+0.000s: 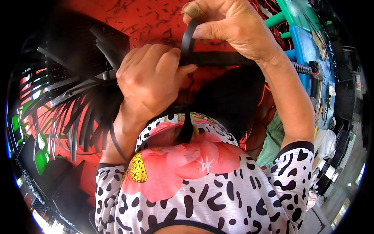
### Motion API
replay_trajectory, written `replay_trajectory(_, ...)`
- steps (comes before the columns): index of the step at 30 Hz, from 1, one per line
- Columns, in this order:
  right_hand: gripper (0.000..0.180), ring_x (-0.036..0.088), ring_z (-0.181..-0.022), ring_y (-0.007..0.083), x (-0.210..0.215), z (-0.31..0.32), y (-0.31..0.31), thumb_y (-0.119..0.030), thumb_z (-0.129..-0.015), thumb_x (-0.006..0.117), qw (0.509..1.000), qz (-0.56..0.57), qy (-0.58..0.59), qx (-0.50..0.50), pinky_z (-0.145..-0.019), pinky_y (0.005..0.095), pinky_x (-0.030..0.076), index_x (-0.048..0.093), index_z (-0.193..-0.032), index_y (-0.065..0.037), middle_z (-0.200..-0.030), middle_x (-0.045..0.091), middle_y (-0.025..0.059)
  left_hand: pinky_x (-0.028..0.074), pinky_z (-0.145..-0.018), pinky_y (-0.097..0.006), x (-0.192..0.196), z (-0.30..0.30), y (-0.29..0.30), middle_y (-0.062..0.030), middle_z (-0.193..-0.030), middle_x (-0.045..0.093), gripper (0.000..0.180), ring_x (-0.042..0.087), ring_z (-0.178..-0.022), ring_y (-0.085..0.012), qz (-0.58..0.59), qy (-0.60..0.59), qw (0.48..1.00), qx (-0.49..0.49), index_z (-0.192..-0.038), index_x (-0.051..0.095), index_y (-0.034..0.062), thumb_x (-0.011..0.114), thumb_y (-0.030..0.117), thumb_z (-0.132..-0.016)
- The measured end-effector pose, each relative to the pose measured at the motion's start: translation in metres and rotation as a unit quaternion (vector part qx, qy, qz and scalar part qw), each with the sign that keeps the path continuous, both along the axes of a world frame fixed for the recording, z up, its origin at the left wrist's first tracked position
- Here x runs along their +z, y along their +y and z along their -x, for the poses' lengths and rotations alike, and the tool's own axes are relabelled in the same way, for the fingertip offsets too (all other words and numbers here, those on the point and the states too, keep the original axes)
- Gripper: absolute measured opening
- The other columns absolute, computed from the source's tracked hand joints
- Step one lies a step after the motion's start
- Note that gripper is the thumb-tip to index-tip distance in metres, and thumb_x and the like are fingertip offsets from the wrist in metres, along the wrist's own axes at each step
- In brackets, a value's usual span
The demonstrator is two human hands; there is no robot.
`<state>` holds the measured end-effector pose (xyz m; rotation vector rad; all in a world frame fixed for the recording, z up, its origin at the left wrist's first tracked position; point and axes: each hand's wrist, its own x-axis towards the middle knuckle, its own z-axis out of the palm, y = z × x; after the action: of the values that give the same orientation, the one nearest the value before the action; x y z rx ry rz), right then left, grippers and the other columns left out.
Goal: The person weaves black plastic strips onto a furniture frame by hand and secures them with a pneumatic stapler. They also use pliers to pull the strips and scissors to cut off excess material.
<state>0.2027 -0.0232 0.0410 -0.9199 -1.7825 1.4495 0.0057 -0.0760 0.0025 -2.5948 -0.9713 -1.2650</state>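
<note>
A dark flat strip (187, 39) curves up from a black bar (222, 59) that runs crosswise in front of me. My right hand (233, 29) is closed on the strip's upper end, pinching it between thumb and fingers. One of its fingertips has a tan wrap (192, 10) around it. My left hand (150, 76) is closed over the bar's left part, its thumb lying along the bar beside the strip's base. Its palm hides what lies beneath. To its left is a black panel (113, 39) with many loose strips (83, 113) fanning out.
Short dark scraps lie on the red floor (156, 11) beyond my hands. A green plastic stool (298, 15) and a blue plastic surface (306, 50) stand at the far right. A green cloth or sack (271, 142) lies beside my right elbow.
</note>
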Motion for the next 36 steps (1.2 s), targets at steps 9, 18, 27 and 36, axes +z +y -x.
replay_trajectory(9,0.018,0.057,-0.081,0.0097,0.008,0.003,-0.011,0.004,-0.073,0.07,0.991,-0.126,-0.024,-0.024,-0.075,0.0261,0.047,0.061,-0.09,0.004,-0.083,0.063,0.0043,0.046,-0.056,-0.034,0.002,-0.001,-0.003,-0.0106,-0.073,0.061,0.029,0.06,-0.062,-0.0286,0.034,0.02,0.999,0.022,-0.075,0.059,0.0022,0.081,0.015,-0.061)
replay_trajectory(18,0.018,0.057,-0.083,0.0098,0.009,0.001,-0.013,0.006,-0.073,0.069,0.995,-0.095,0.001,-0.02,-0.076,0.0262,0.046,0.06,-0.088,0.004,-0.083,0.063,0.0045,0.046,-0.056,-0.034,0.003,-0.002,-0.002,-0.0101,-0.072,0.061,0.03,0.059,-0.062,-0.0275,0.035,0.019,0.999,0.017,-0.076,0.061,0.0018,0.081,0.016,-0.06)
replay_trajectory(27,0.02,0.057,-0.083,0.0086,0.004,0.002,-0.006,0.007,-0.074,0.067,0.995,0.011,0.093,0.017,-0.076,0.0248,0.047,0.06,-0.093,0.004,-0.086,0.063,0.0048,0.046,-0.055,-0.034,0.004,-0.002,-0.003,-0.0105,-0.072,0.06,0.03,0.058,-0.061,-0.027,0.037,0.019,0.999,0.012,-0.076,0.061,0.0008,0.081,0.017,-0.06)
replay_trajectory(36,0.02,0.057,-0.083,0.0097,0.01,0.002,-0.017,0.008,-0.074,0.066,0.998,-0.06,-0.001,-0.015,-0.078,0.0259,0.047,0.059,-0.092,0.005,-0.085,0.062,0.0052,0.045,-0.053,-0.034,0.004,-0.002,-0.004,-0.0111,-0.071,0.059,0.03,0.057,-0.058,-0.0271,0.027,0.016,0.999,0.012,-0.075,0.06,-0.0002,0.081,0.017,-0.061)
